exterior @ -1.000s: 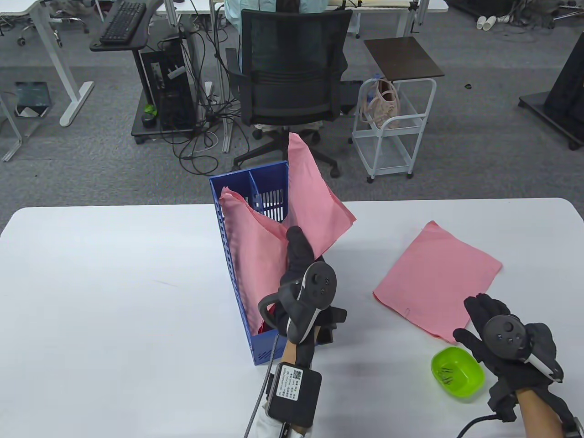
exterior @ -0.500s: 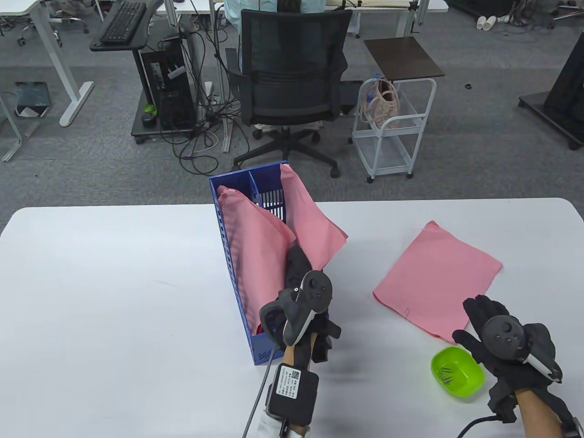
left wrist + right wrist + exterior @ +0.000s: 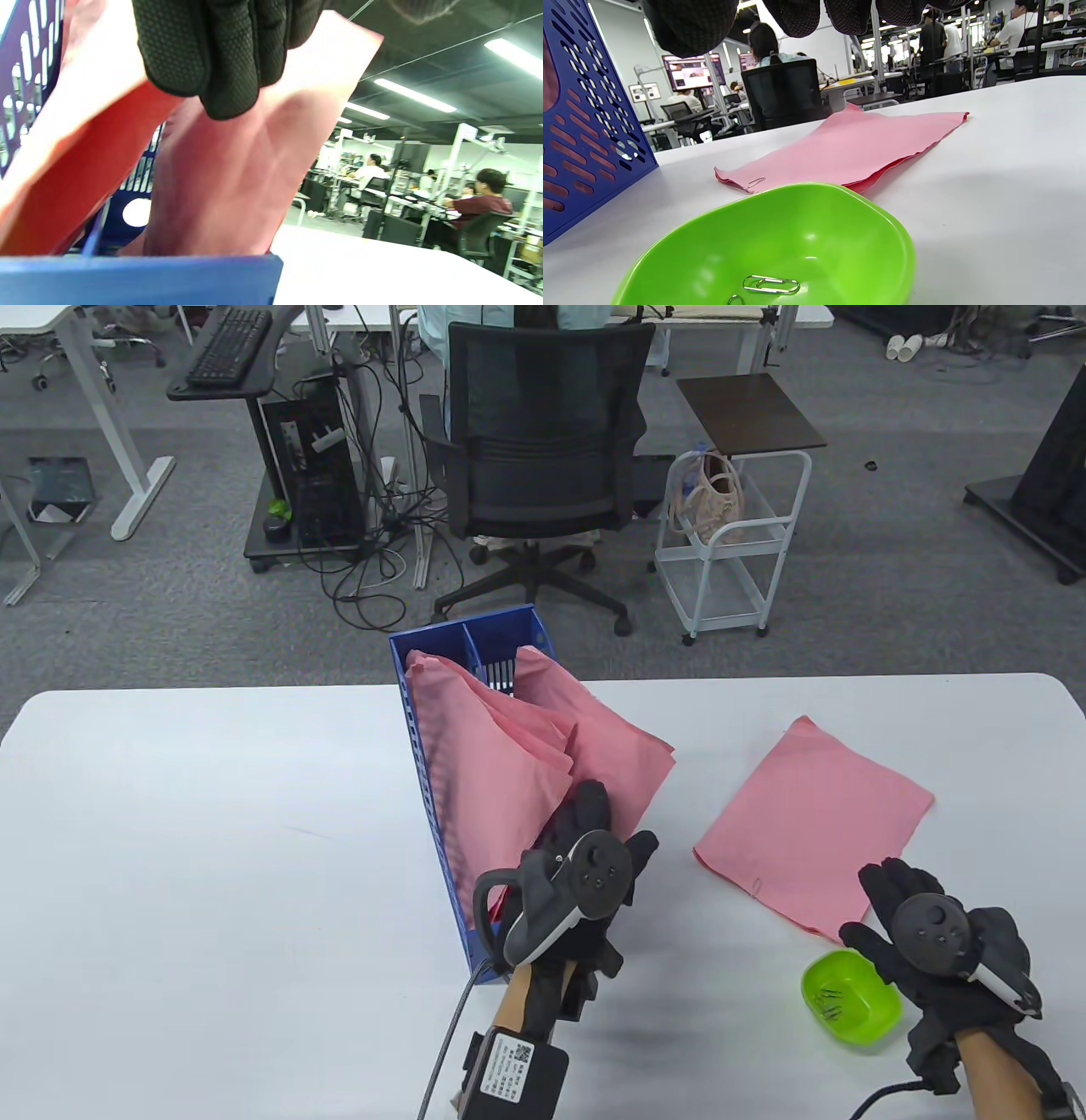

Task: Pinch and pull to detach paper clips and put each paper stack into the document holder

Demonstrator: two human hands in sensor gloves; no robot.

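- The blue document holder [image 3: 428, 780] is standing upright on the white table [image 3: 212, 831], near its middle, with pink paper stacks [image 3: 501, 780] sticking out of its open top.
- One pink stack [image 3: 624, 763] is leaning out over the holder's right side, its lower part sitting inside the right compartment.
- The left hand [image 3: 585, 848] is resting against this leaning stack; the table view is showing only the back of the glove and its tracker.
- The left wrist view is giving what the table view is not: gloved fingers [image 3: 220, 55] lying together, fairly straight, pressing on the pink sheet [image 3: 229, 169] above the holder's blue rim [image 3: 140, 279]. Whether the thumb is pinching from behind, I cannot tell.
- Another pink stack [image 3: 814, 823] is lying flat on the table, well to the right of the holder.
- The right wrist view is revealing a paper clip [image 3: 756, 182] sitting on this flat stack's near corner; the table view is showing it only as a tiny mark.
- A green bowl [image 3: 851, 999] is sitting just beside that stack's near edge, with loose clips [image 3: 771, 284] lying inside.
- The right hand [image 3: 933, 942] is hovering beside the bowl, fingers hanging relaxed and loosely spread, holding nothing; only fingertips [image 3: 797, 12] are appearing in its wrist view.
- A black office chair [image 3: 543, 458] and a white cart [image 3: 730, 543] are standing beyond the table.
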